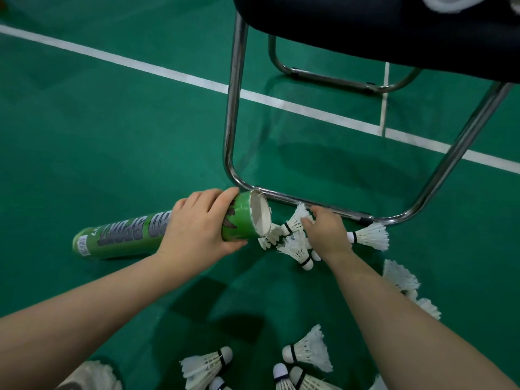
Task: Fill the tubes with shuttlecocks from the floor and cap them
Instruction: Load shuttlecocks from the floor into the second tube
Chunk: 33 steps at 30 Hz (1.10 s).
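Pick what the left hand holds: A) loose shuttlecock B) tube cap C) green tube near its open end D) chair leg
C: the left hand grips the green tube just behind its open mouth, which faces the shuttlecocks on the floor.

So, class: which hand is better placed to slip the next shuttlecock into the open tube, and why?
The right hand: it touches the shuttlecocks lying just beside the mouth of the green tube, which the left hand grips.
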### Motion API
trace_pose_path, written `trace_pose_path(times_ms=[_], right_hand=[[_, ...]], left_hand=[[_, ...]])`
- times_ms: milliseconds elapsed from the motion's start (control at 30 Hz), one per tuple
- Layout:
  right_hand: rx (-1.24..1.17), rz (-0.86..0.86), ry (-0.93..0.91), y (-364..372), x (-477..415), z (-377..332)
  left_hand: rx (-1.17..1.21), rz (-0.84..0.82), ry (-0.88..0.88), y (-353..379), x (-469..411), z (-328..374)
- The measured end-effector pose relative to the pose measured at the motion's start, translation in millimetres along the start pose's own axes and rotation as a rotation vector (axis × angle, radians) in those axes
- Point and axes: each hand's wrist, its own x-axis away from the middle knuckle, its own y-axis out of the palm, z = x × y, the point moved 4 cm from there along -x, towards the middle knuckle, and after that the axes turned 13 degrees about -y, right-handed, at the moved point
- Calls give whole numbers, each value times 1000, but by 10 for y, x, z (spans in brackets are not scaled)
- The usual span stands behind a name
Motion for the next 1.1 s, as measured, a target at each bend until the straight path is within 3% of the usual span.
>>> trace_pose_path(times_ms=[200,533,800,900,1000,1100], right_hand=[[-170,58,29,74,17,-34],[-250,183,9,-146,132,-151],[-763,405,-186,-743,441,-650],[-785,356,-343,-821,586,-976],[-448,281,-494,-678,730,-1208],[-448,40,-583,-520,795,-1360]], left_hand=[[0,6,-1,28,-13,-23],[11,8,-20,13,-22,-46],[65,0,-89,-54,-40,-38],[91,-7,-99,-57,-27,-31],[94,0,-82,-60,9,-12],[106,27,-74,-88,40,8]])
